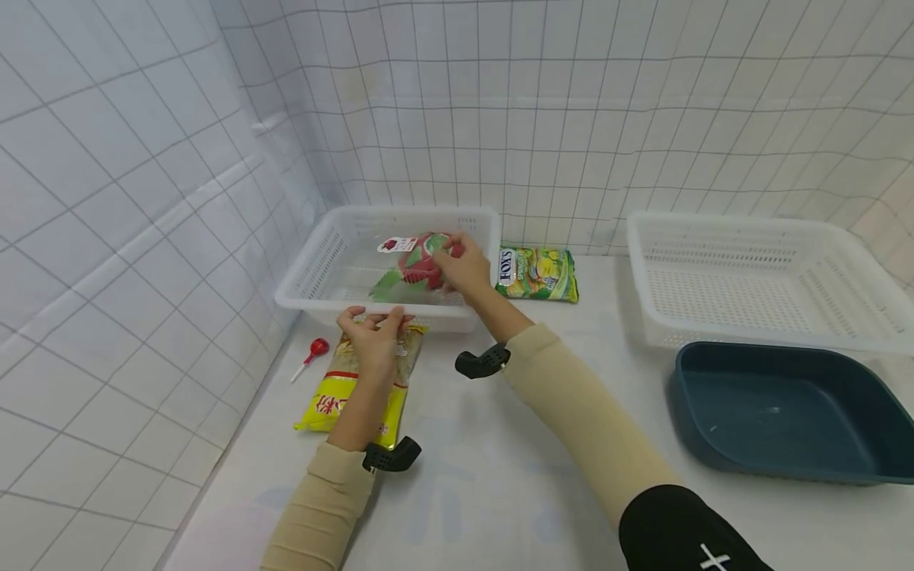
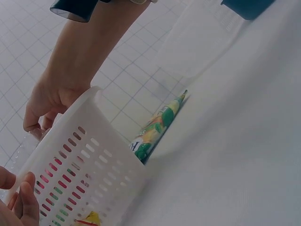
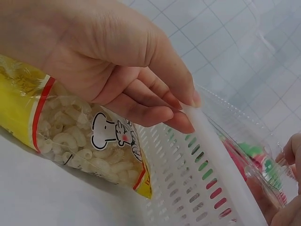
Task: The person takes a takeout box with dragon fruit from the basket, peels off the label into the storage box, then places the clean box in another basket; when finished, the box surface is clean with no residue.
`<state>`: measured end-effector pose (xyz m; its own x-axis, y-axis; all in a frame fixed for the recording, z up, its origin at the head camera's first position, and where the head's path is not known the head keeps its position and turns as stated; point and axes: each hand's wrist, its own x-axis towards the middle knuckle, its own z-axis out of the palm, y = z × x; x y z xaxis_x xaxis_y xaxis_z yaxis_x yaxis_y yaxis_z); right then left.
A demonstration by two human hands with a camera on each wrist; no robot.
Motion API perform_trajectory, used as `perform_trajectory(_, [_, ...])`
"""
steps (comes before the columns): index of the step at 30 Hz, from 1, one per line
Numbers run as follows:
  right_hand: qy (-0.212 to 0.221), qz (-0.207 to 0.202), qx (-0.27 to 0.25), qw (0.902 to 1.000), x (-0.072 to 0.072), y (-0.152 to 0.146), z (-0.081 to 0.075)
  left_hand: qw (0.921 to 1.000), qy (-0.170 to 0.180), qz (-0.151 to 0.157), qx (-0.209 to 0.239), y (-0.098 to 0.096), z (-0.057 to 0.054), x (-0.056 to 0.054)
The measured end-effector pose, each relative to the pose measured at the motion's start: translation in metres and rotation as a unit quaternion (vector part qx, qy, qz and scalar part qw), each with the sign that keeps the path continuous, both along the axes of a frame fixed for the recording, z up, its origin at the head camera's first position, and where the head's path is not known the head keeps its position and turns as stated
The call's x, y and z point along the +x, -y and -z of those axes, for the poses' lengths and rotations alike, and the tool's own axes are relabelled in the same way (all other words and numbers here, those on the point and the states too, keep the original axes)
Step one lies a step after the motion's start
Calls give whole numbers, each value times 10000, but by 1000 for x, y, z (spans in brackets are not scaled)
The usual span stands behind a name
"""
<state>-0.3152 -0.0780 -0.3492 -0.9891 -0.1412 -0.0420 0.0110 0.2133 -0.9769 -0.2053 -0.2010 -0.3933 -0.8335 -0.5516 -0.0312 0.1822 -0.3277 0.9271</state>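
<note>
In the white perforated plastic basket point(image 1: 328, 306), the clear plastic pack with red-and-green contents point(image 1: 420, 266) lies mostly left of the right hand point(image 1: 466, 267), whose grip pinches it; the left hand point(image 1: 374, 339) pinches the near rim.

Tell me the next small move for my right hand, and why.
I'd probably ease the clear plastic pack lower into the left white basket: your right hand holds it, plastic shows over the rim in the left wrist view, and your left hand grips the rim.
</note>
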Motion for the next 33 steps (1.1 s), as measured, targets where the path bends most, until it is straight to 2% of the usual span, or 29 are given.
perform_trajectory(8, [-318,-373,-469,9977,-7,-16,-6,9997,96,20,-239,-1,-1,0])
perform_trajectory(14, [-117,-526,-690,9962,-8,-29,-13,9994,220,56,-274,0,0,1])
perform_trajectory(18, [-11,-470,-840,9954,-7,-37,-19,9995,209,16,-218,0,0,1])
perform_trajectory(25, [-118,-266,-1052,9940,-11,-55,-29,9998,-35,8,-171,-2,1,-1])
perform_trajectory(30, [-166,-113,-920,9956,-11,-69,-38,9997,-231,6,-126,-3,2,-3])
perform_trajectory(33, [-277,-80,-1078,9938,-10,-79,-43,9997,-196,5,-121,-4,2,-4])
